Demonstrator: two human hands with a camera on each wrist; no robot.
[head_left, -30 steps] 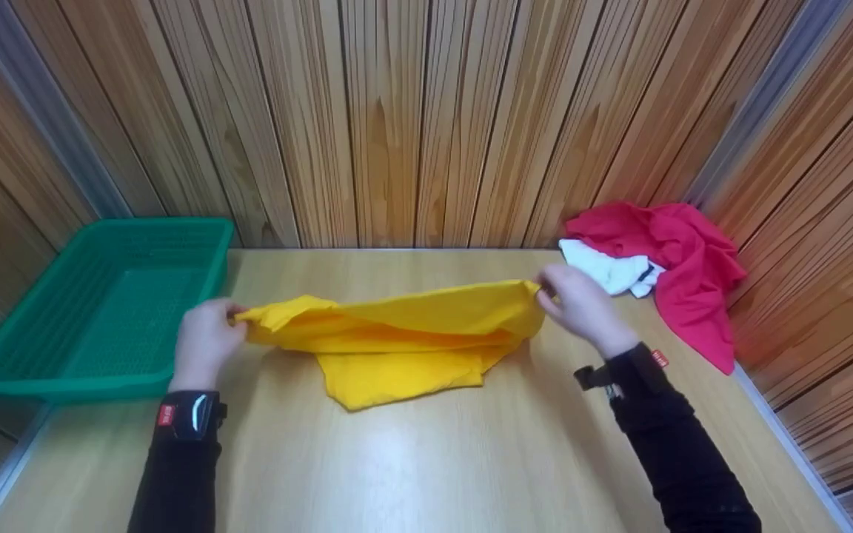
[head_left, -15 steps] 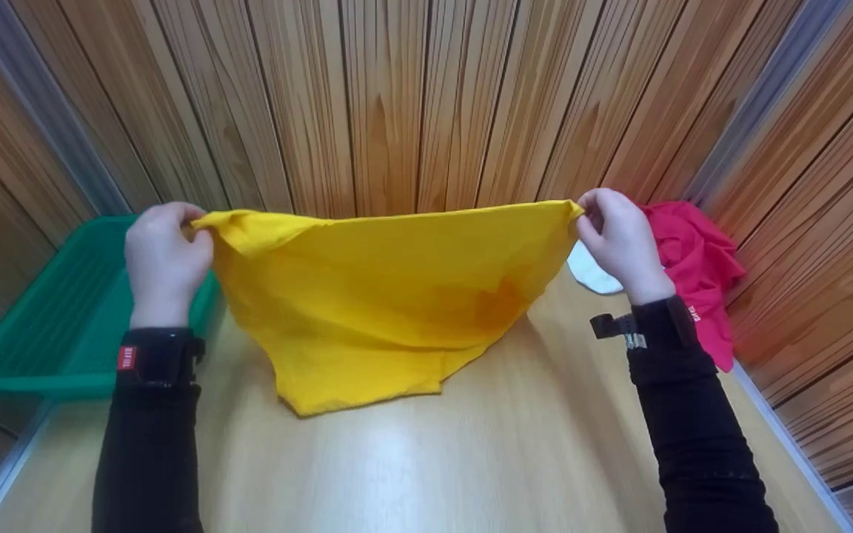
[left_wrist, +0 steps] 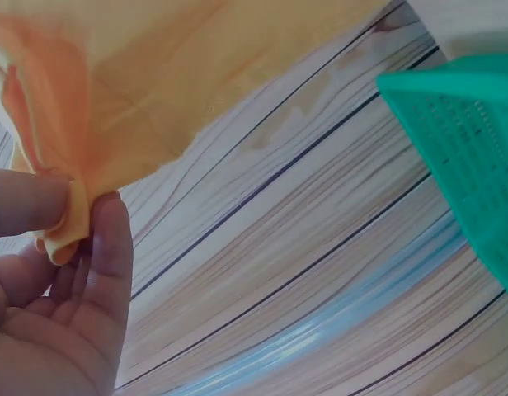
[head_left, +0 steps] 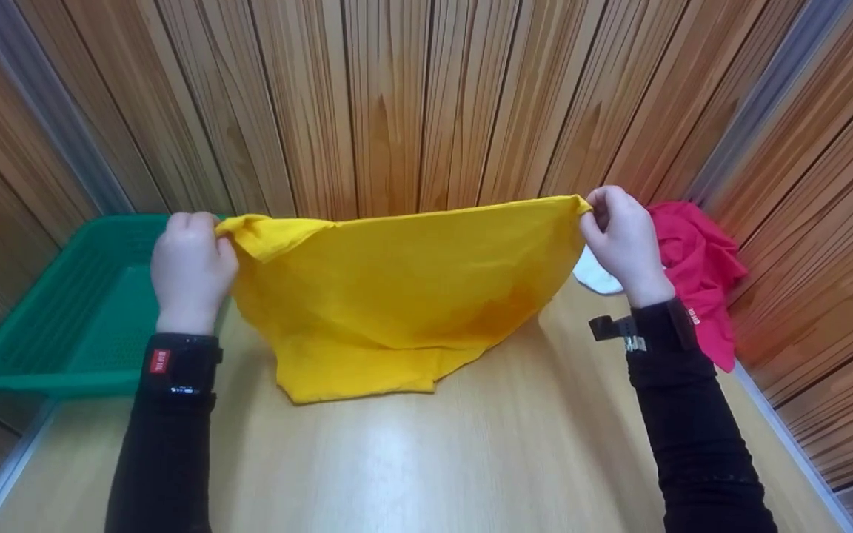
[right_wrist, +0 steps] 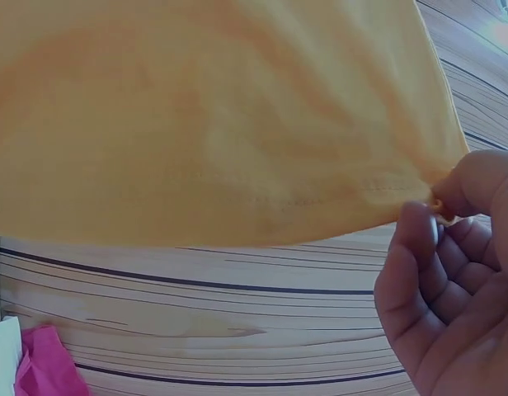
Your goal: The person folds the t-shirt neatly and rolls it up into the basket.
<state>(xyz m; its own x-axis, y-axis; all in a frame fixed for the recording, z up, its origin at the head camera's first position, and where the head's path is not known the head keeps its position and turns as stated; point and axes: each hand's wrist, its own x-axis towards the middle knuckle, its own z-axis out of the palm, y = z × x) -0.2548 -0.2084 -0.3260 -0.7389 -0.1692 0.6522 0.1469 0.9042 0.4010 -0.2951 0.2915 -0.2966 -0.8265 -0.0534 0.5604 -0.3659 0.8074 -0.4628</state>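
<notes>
A yellow shirt is stretched between both hands over the table, its lower part lying on the tabletop. My left hand pinches its upper left corner, where the fabric is bunched and folded over; the left wrist view shows the thumb and fingers around that bunch. At the upper right corner my right hand pinches a small bit of the edge between thumb and fingertips. A stitched hem shows near that grip in the right wrist view, along the shirt. The far side of the fabric is hidden.
A green plastic basket stands at the left, partly behind the left hand. Red fabric and a white cloth item lie at the back right, partly covered by the right hand. Wood-patterned panels enclose the back and sides.
Both hands have risen and spread apart, lifting the shirt's upper edge from low over the table and pulling it wide. In the last half second my left hand has shifted slightly right.
</notes>
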